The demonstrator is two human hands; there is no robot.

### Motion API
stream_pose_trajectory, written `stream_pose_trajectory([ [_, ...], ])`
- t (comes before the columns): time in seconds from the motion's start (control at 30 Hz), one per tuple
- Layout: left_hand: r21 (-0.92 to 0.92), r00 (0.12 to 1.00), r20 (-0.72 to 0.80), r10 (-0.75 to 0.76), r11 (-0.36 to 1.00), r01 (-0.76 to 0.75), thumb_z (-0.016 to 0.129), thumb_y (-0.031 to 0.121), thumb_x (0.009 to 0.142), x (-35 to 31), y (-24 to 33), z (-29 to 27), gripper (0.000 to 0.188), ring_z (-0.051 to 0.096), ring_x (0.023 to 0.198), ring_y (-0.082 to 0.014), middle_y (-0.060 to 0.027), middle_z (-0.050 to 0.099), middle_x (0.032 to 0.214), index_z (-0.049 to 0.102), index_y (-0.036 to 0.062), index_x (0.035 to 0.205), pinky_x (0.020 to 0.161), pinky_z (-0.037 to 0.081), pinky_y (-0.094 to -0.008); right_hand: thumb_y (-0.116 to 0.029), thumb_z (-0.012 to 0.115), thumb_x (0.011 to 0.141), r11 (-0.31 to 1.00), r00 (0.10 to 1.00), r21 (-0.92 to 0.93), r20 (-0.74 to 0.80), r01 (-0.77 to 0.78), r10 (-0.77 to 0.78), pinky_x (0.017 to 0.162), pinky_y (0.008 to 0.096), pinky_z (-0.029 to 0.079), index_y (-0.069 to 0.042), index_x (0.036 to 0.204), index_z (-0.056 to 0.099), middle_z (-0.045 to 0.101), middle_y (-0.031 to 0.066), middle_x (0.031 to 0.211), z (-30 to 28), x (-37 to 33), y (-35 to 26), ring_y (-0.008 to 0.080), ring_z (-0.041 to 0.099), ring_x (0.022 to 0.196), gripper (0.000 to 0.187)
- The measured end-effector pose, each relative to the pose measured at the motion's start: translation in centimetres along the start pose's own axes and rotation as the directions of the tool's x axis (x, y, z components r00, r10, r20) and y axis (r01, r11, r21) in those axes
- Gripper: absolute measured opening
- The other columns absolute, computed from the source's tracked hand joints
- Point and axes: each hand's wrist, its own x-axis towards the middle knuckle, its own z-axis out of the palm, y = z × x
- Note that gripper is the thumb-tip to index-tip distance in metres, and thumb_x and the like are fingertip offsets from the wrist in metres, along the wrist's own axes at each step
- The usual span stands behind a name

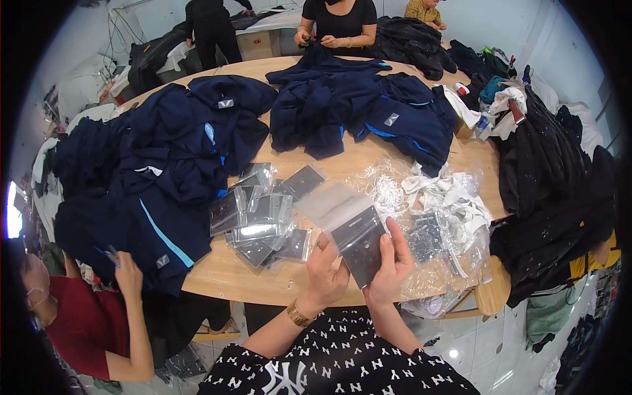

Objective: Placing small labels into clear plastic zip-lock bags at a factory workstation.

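A clear plastic bag with a dark card (pixel 359 247) in it is held up over the near edge of the table. My right hand (pixel 390 263) grips its lower right side, the fingers upright along the card. At its left edge, my left hand (pixel 326 273) is closed on the bag, a gold band on that wrist. The bag's clear upper part stretches up and left past the card. Just left of my hands lies a loose pile of similar packets (pixel 263 217) with dark cards.
White strings (pixel 382 191) and crumpled clear plastic (pixel 434 270) lie to the right. Navy garments (pixel 178 145) cover the left and far table (pixel 224 270). A co-worker in a red shirt (pixel 89 322) works at the left; another in black (pixel 339 23) sits opposite. Dark clothes (pixel 540 151) are heaped right.
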Motion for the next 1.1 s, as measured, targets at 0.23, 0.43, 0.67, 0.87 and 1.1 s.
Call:
stream_pose_trajectory([
  [0.23,-0.089,0.986,0.118,-0.115,0.988,0.125,0.054,0.002,0.077,-1.2,-0.2,-0.1,0.022,0.058,0.091,-0.0262,-0.0147,0.061,0.099,0.059,-0.0012,0.098,0.081,0.042,-0.0314,-0.005,0.048,0.087,1.000,0.999,-0.021,0.031,-0.022,0.022,0.071,0.0167,0.041,0.006,0.115,0.048,0.058,0.0056,0.084,-0.4,1.1,-0.1,0.0059,0.051,0.077,0.030],
  [0.43,-0.203,0.967,0.165,-0.192,0.953,0.224,0.055,0.001,0.075,-1.1,-0.4,-0.1,0.024,0.059,0.092,-0.0300,-0.0178,0.061,0.096,0.060,0.0003,0.098,0.079,0.045,-0.0325,-0.019,0.037,0.092,0.899,0.882,-0.091,0.260,0.428,-0.393,0.078,0.0323,0.045,-0.002,0.127,0.031,0.054,0.0108,0.097,0.1,2.4,0.1,0.0204,0.056,0.087,0.039],
  [0.67,-0.508,0.924,0.192,-0.330,0.772,0.381,0.050,0.002,0.085,-2.1,-0.6,1.1,0.024,0.054,0.095,-0.0147,-0.0102,0.058,0.103,0.052,-0.0049,0.107,0.083,0.043,-0.0280,-0.014,0.031,0.094,0.932,0.902,0.079,0.236,0.353,-0.361,0.090,0.0448,0.042,-0.001,0.123,0.030,0.055,0.0147,0.100,-0.1,2.1,0.6,0.0274,0.058,0.094,0.032],
  [0.87,-0.688,0.894,0.214,-0.393,0.589,0.423,0.048,0.001,0.087,-2.1,-2.1,0.8,0.023,0.052,0.098,-0.0122,-0.0075,0.055,0.108,0.049,-0.0038,0.110,0.085,0.042,-0.0266,-0.019,0.047,0.087,0.962,0.900,0.016,0.348,0.274,-0.262,0.092,0.0397,0.040,0.000,0.128,0.026,0.044,0.0230,0.120,-0.2,2.5,0.9,0.0276,0.046,0.112,0.049],
  [1.1,-0.699,0.889,0.300,-0.345,0.555,0.451,0.050,0.004,0.087,-1.7,-2.4,0.2,0.024,0.053,0.098,-0.0109,-0.0058,0.057,0.106,0.051,-0.0026,0.111,0.085,0.043,-0.0261,-0.044,0.058,0.079,0.963,0.882,0.270,0.453,0.000,-0.127,0.095,0.0396,0.037,-0.004,0.136,0.011,0.030,0.0214,0.134,-0.6,2.4,1.6,0.0304,0.037,0.121,0.085],
])
